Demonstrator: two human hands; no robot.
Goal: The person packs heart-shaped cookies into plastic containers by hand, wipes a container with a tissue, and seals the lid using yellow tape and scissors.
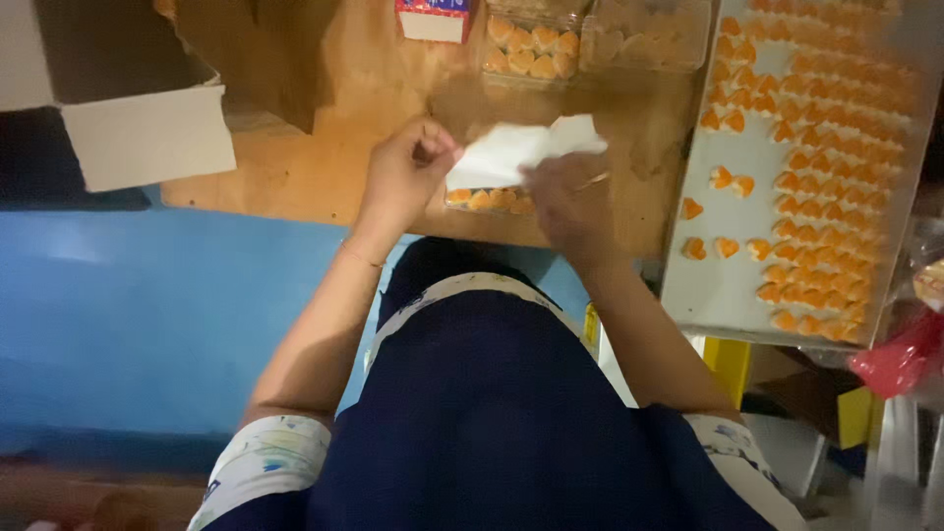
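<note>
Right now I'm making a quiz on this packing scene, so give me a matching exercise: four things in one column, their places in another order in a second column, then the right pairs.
Things:
1. Tray
2. White sheet
3. White box
4. Filled tubs

Places:
A. Far edge of the table, top middle
B. Held between both hands
C. Right side, lined with rows of orange heart sweets
D. Left side, at the table's corner

Pairs: 1-C, 2-B, 3-D, 4-A

The left hand and right hand hold the sheet over a small tub of sweets.
</note>
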